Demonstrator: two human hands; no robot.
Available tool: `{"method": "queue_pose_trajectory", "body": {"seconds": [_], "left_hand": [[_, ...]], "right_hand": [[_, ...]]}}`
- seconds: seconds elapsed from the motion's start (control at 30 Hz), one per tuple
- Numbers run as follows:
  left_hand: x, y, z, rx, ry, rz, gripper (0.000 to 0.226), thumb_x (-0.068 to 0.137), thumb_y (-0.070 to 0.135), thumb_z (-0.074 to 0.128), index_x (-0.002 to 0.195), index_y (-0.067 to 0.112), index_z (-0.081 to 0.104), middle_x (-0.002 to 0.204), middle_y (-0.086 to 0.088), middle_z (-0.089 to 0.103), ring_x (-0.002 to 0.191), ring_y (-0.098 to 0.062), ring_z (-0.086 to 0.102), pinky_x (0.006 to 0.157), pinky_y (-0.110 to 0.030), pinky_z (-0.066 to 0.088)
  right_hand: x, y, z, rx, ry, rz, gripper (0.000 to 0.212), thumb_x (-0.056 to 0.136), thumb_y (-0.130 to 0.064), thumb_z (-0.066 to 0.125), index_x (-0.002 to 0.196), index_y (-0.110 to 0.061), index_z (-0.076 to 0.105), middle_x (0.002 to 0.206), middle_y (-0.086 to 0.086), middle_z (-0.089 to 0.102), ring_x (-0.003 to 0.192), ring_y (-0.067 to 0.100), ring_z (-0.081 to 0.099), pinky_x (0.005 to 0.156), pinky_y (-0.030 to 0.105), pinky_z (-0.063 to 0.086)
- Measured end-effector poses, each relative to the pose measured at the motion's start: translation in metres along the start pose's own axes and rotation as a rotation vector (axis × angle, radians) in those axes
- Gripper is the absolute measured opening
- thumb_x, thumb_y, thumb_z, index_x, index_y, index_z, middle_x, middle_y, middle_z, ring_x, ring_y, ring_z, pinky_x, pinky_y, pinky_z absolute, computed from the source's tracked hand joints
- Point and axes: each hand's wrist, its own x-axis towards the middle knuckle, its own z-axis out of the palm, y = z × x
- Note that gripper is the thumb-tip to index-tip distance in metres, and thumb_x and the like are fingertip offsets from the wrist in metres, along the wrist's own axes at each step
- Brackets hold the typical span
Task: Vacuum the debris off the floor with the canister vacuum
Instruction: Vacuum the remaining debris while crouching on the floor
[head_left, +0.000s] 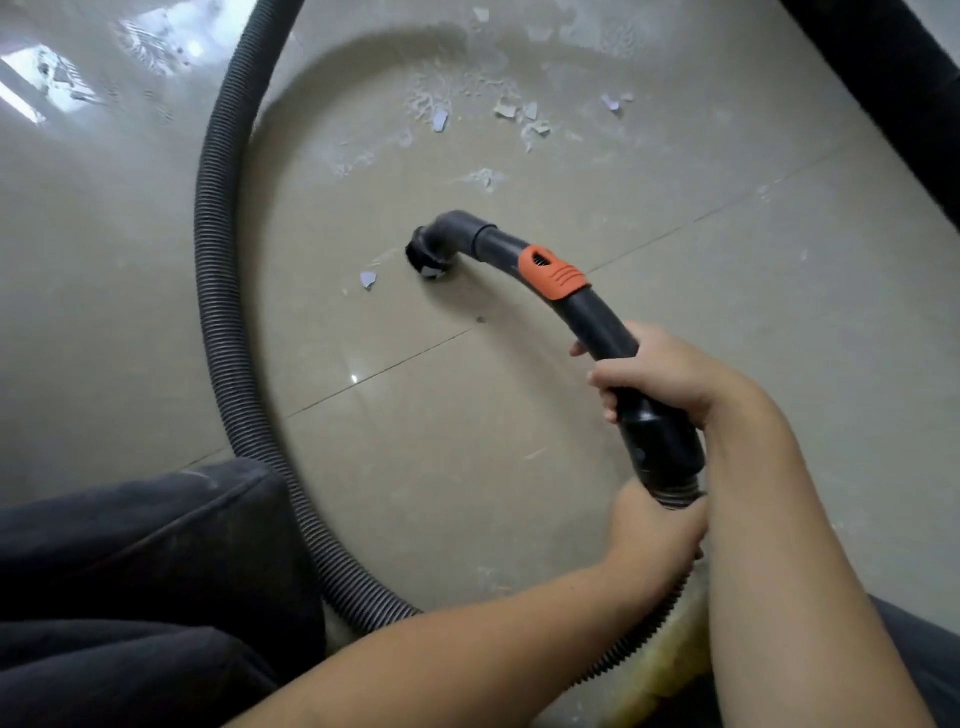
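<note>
Down on the tiles, right hand (670, 374) and left hand (657, 535) both grip the handle (597, 317); best sweep the nozzle (428, 252) slowly toward the chips (511, 111).

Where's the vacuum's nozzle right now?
In the head view, the black round vacuum nozzle sits mid-frame on the beige tiled floor, just right of a pale debris chip.
</note>
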Motion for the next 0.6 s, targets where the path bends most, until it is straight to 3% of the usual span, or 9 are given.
{"method": "queue_pose_trajectory", "body": {"seconds": [0.07, 0.23, 0.33, 0.43, 0.5, 0.6], "left_hand": [[-0.001, 0.000, -0.005, -0.058, 0.046, 0.008, 0.028, 0.080, 0.015, 0.071, 0.103, 0.000, 0.065, 0.087, -0.008, 0.068, 0.078, -0.013, 0.063, 0.064, -0.022, 0.052], [0.005, 0.002, -0.016, 0.004, 0.087, 0.011, 0.026, 0.081, 0.010, 0.067, 0.105, 0.000, 0.063, 0.090, -0.010, 0.066, 0.077, -0.013, 0.062, 0.062, -0.018, 0.051], [0.005, 0.004, -0.019, -0.050, 0.085, 0.048, 0.012, 0.083, 0.006, 0.068, 0.094, 0.008, 0.063, 0.080, 0.001, 0.065, 0.066, -0.001, 0.062, 0.058, -0.013, 0.050], [0.001, 0.009, -0.016, -0.136, 0.075, 0.069, 0.012, 0.083, 0.006, 0.070, 0.093, 0.011, 0.065, 0.073, 0.012, 0.068, 0.066, 0.007, 0.064, 0.059, -0.012, 0.050], [0.002, 0.014, -0.014, -0.121, 0.047, 0.039, 0.010, 0.084, 0.006, 0.069, 0.087, 0.013, 0.064, 0.067, 0.012, 0.066, 0.060, 0.007, 0.062, 0.056, -0.011, 0.048], [0.021, 0.028, -0.018, 0.045, -0.091, -0.055, 0.006, 0.082, 0.007, 0.066, 0.080, 0.005, 0.061, 0.062, -0.001, 0.058, 0.044, 0.001, 0.054, 0.047, -0.015, 0.048]], "right_hand": [[0.005, -0.004, 0.009, -0.052, -0.039, -0.015, 0.027, 0.085, 0.008, 0.050, 0.106, -0.009, 0.054, 0.050, 0.006, 0.054, 0.043, 0.018, 0.054, 0.049, 0.025, 0.049], [0.015, -0.003, 0.014, 0.013, 0.024, -0.038, 0.028, 0.085, 0.008, 0.051, 0.110, -0.004, 0.053, 0.050, 0.007, 0.053, 0.043, 0.019, 0.054, 0.052, 0.028, 0.049], [0.020, -0.013, 0.025, -0.102, -0.104, -0.051, 0.028, 0.084, 0.006, 0.053, 0.108, -0.008, 0.055, 0.054, 0.007, 0.055, 0.047, 0.020, 0.055, 0.054, 0.029, 0.049], [0.023, -0.018, 0.031, -0.207, -0.200, -0.048, 0.028, 0.084, 0.003, 0.054, 0.106, -0.014, 0.057, 0.053, 0.005, 0.056, 0.047, 0.019, 0.057, 0.053, 0.026, 0.048], [0.024, -0.013, 0.020, -0.153, -0.109, -0.054, 0.028, 0.084, 0.006, 0.054, 0.106, -0.010, 0.057, 0.053, 0.007, 0.055, 0.045, 0.019, 0.055, 0.049, 0.026, 0.048], [0.026, -0.001, -0.011, 0.095, 0.245, -0.054, 0.022, 0.085, 0.006, 0.055, 0.106, -0.001, 0.056, 0.052, 0.006, 0.051, 0.039, 0.015, 0.053, 0.046, 0.025, 0.049]]}}
